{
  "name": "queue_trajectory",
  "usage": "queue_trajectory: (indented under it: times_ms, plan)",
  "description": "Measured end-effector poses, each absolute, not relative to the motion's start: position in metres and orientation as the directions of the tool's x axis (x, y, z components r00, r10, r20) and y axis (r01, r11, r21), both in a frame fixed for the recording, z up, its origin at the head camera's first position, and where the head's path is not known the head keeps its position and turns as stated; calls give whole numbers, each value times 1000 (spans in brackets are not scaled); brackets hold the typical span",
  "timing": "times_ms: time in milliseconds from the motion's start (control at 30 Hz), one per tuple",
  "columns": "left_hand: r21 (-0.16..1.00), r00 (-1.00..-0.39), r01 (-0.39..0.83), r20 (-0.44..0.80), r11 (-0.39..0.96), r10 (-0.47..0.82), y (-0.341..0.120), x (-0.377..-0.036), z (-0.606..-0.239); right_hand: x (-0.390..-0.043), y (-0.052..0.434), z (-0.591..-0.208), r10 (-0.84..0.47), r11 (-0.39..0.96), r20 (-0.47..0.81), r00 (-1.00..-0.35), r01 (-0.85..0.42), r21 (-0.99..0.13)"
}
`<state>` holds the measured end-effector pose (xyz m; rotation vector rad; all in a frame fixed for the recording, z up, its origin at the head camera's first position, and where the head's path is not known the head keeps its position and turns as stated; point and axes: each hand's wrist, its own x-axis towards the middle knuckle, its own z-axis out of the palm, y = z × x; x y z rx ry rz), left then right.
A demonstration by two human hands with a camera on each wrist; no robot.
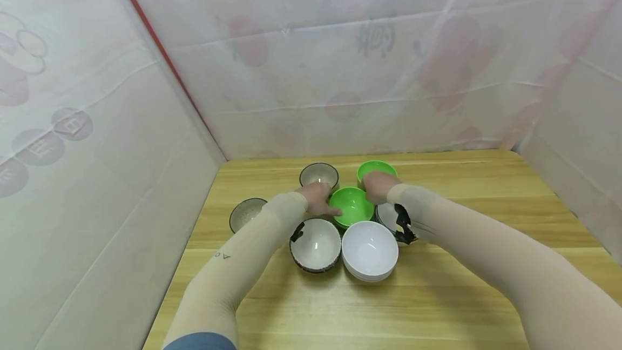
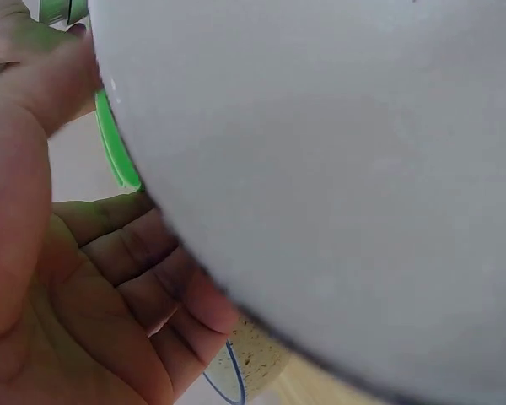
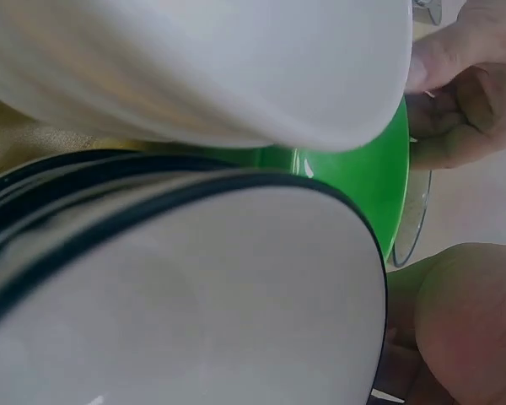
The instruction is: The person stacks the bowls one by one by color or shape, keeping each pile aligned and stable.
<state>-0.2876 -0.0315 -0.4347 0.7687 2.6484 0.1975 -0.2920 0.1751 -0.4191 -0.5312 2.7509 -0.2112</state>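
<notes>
Clerk: Bowls, seven on the light wooden table (image 1: 437,296), clustered mid-frame in the head view. Item one: bright green plastic bowl (image 1: 352,205) at the centre of the cluster. State of hands?

Checker: Left hand (image 1: 318,199) lies on that bowl's left rim, fingers curled round the edge, as the left wrist view also suggests. Right hand (image 1: 378,187) sits at its upper right rim; whether those fingers grasp it or only rest there, the checker cannot tell.

Clerk: Surrounding stock?

Checker: Second green plastic bowl (image 1: 377,168) behind the right hand. Grey speckled bowl with dark rim (image 1: 318,175) at upper centre, another (image 1: 245,213) apart at far left. Dark-rimmed white ceramic bowl (image 1: 316,244) lower left of centre, plain white stacked bowls (image 1: 370,250) beside it, one more dark-rimmed white bowl (image 1: 389,215) under the right wrist.

Clerk: Progress?

Checker: Judged early: the green bowl sits on the table, unlifted; like bowls mostly stand unstacked.
</notes>
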Motion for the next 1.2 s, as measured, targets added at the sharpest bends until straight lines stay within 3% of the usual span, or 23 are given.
queue_trajectory:
  times_ms: [300,600,867,1200]
  plan:
    - [207,-802,467,-310,860,511,-30,-285,-439,-310,201,-420,-379,916,-230,-897,-328,-229]
    - [206,-810,463,-296,862,506,-29,-284,-440,-329,247,-404,-262,937,-252,-932,-183,-299]
    - [275,-821,426,-283,862,496,-29,-284,-444,-335,267,-410,-156,955,-348,-924,-50,-294]
    - [262,-826,433,-267,862,496,-27,-284,-443,-341,270,-427,-99,902,-478,-873,125,-414]
